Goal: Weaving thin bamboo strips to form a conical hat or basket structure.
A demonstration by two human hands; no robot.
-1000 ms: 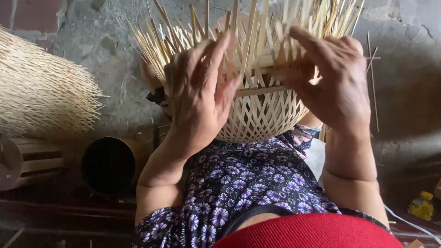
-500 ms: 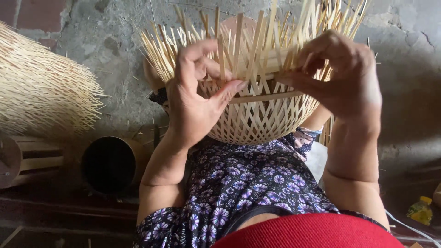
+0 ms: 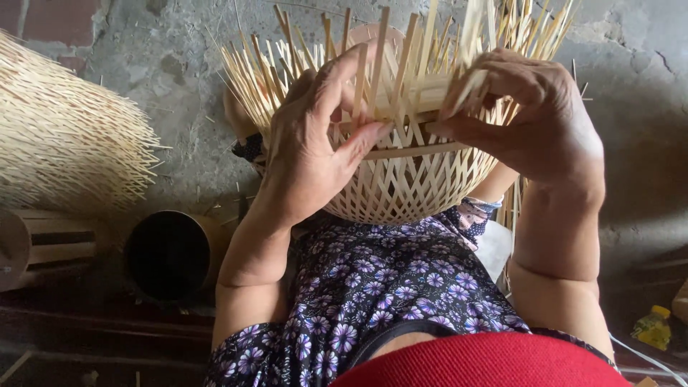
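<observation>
A half-woven bamboo basket (image 3: 401, 186) rests on my lap, its loose pale strips fanning upward. My left hand (image 3: 315, 143) presses against the basket's left side, thumb on a horizontal weaving strip (image 3: 419, 150) and fingers among the upright strips. My right hand (image 3: 530, 122) pinches upright strips at the basket's right rim. The basket's far side is hidden behind the strips and my hands.
Another woven bamboo piece (image 3: 64, 143) with frayed strip ends lies at left on the concrete floor. A dark hollow cylinder (image 3: 172, 254) and a wooden frame (image 3: 36, 247) sit lower left. A small yellow bottle (image 3: 653, 326) stands lower right.
The basket has risen and come closer in view. My left hand slid from flat on the weave to gripping the strips; my right hand shifted from the rim's middle to its right side.
</observation>
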